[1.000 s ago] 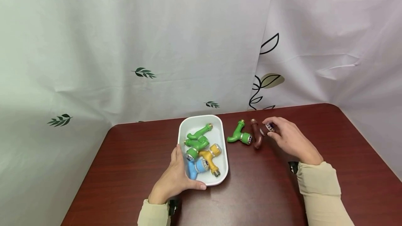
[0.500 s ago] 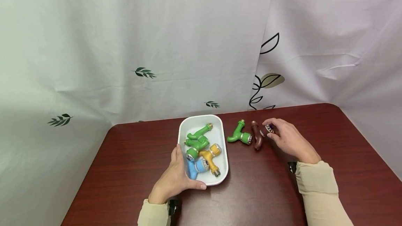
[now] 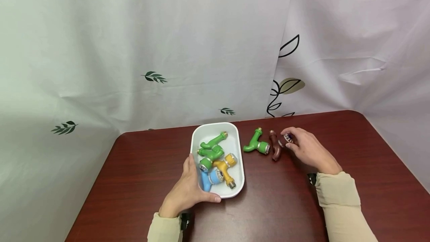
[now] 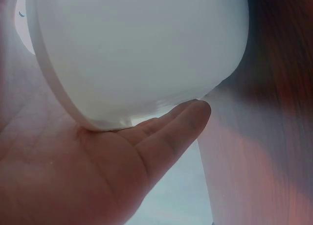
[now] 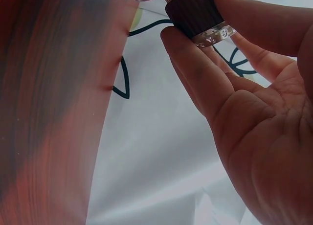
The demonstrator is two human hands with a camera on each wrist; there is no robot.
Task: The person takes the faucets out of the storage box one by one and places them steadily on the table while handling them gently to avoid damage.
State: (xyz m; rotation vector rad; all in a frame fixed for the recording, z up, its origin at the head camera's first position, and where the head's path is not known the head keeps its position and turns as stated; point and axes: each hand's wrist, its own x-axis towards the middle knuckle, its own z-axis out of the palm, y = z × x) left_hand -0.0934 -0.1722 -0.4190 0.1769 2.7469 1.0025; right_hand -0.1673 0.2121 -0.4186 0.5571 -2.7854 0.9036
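Fingers of the left hand lie fairly straight along the left wall of the white tray, thumb spread wide at its near end; inside are a blue tap, a yellow tap and two green taps. Right hand pinches the knob of the brown tap, just right of a loose green tap on the dark red table. Beyond hangs a pale leaf-printed curtain.
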